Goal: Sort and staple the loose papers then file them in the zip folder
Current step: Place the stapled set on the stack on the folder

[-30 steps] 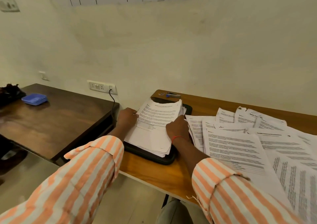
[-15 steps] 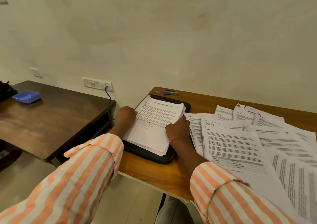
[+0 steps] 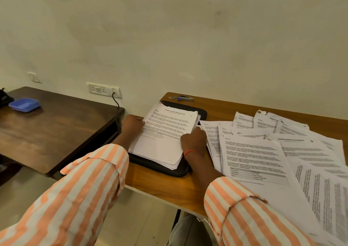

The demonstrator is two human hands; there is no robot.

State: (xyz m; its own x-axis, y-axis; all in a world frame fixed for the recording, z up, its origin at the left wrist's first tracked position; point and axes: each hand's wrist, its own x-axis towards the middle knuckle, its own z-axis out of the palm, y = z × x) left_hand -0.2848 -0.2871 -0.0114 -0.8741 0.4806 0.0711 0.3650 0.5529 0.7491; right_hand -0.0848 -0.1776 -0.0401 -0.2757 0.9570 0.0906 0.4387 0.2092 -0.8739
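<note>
A thick stack of printed papers point(image 3: 165, 132) lies on a black zip folder point(image 3: 162, 167) at the left end of the light wooden table point(image 3: 165, 184). My left hand point(image 3: 132, 125) grips the stack's left edge. Curled over the stack's right edge is my right hand point(image 3: 194, 142), with a red thread at its wrist. Loose printed sheets point(image 3: 263, 155) spread overlapping across the table to the right. A blue and silver stapler point(image 3: 185, 98) sits at the table's far edge, beyond the folder.
A darker wooden table point(image 3: 56, 129) stands to the left with a blue plastic tray point(image 3: 24, 104) on it. A wall socket point(image 3: 103, 90) with a black cable plugged in sits between the two tables. The wall runs close behind both.
The top of the stack has settled flatter onto the folder, and both hands have stayed at its two side edges. The camera has tilted slightly.
</note>
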